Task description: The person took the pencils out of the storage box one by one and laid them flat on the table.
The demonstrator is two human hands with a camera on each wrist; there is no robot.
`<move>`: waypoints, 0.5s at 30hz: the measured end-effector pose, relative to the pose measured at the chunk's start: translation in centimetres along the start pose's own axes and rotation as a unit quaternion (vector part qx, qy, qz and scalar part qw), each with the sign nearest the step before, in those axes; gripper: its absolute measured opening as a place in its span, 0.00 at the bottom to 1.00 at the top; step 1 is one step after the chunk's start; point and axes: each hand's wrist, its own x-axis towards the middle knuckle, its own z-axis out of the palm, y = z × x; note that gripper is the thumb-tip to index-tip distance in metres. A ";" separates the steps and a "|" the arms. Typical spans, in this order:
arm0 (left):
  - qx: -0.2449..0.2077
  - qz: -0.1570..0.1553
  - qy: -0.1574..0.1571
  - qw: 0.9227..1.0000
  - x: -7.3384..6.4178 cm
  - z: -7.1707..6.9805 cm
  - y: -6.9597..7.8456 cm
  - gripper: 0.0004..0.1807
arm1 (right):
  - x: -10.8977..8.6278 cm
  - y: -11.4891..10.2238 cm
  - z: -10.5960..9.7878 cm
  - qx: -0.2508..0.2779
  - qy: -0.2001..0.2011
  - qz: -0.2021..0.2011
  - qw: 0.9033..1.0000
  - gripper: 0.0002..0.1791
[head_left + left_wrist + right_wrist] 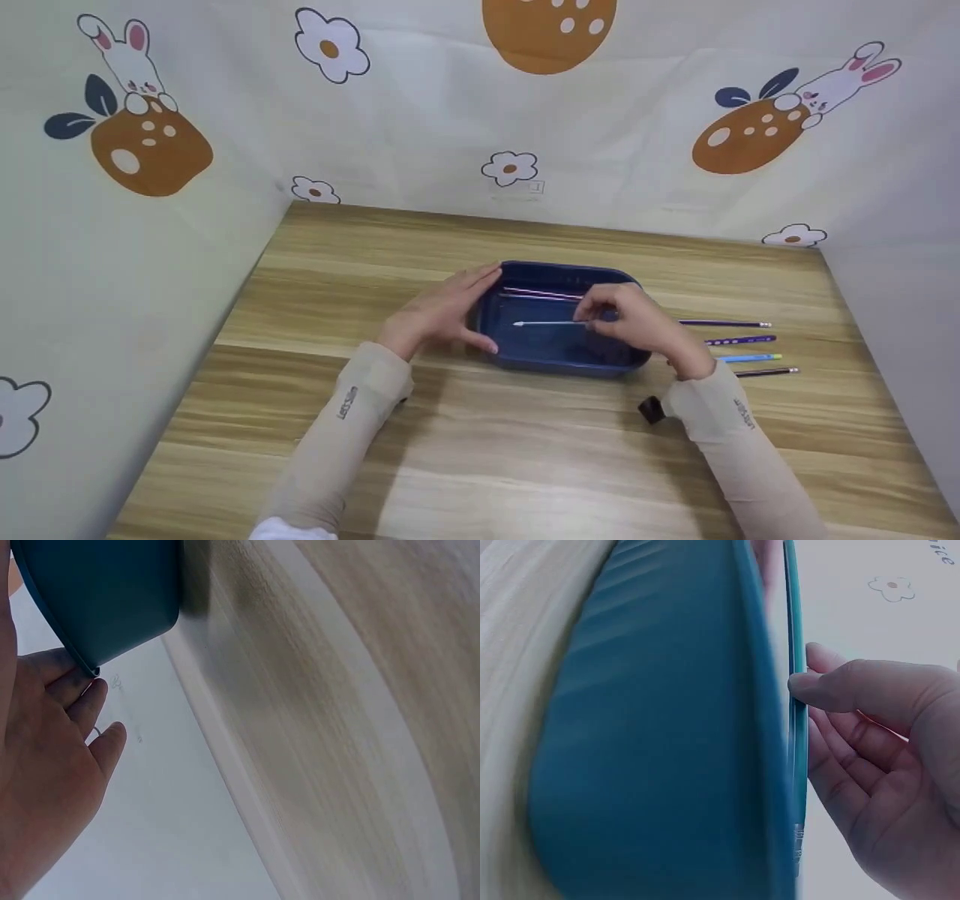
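Note:
A dark blue rectangular box [562, 369] stands on the wooden table. My left hand [444, 311] spans its left end, fingertips at the far corner and thumb by the near one; in the left wrist view the fingers [88, 701] lie against the rim. Over the box's inside, my right hand [634, 319] pinches a pencil [551, 323] between thumb and fingers, its point toward the left. The right wrist view shows this pencil [801, 765] as teal with a silvery band near one end. Reddish-purple pencils [541, 294] lie along the far inner side of the box.
Several pencils lie side by side right of the box, among them a purple one [742, 340], a light blue one [750, 358] and a dark one [769, 372]. A printed cloth wall [420, 127] rises behind the wooden table [480, 450].

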 end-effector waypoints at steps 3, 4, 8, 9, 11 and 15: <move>0.005 -0.002 0.000 1.000 0.1 0.1 -0.1 0.70 | -0.7 -0.3 -0.5 0.006 -0.006 0.014 1.000 0.09; 0.006 -0.002 0.000 1.000 0.1 0.1 -0.1 0.70 | -1.0 -0.4 -0.7 0.007 -0.006 0.019 1.000 0.09; 0.015 -0.006 -0.004 1.000 0.2 0.1 -0.1 0.71 | -2.1 -0.6 -1.3 0.010 -0.003 0.026 1.000 0.09; 0.015 -0.006 -0.004 1.000 0.2 0.1 -0.1 0.70 | -2.4 -0.6 -1.4 0.008 -0.001 0.025 1.000 0.09; 0.014 -0.006 -0.006 1.000 0.2 0.0 0.0 0.70 | -3.0 -0.5 -1.7 0.005 0.003 0.019 1.000 0.10; 0.008 -0.003 -0.009 1.000 0.2 0.0 0.0 0.71 | -4.3 -0.1 -2.1 0.005 0.006 0.025 1.000 0.09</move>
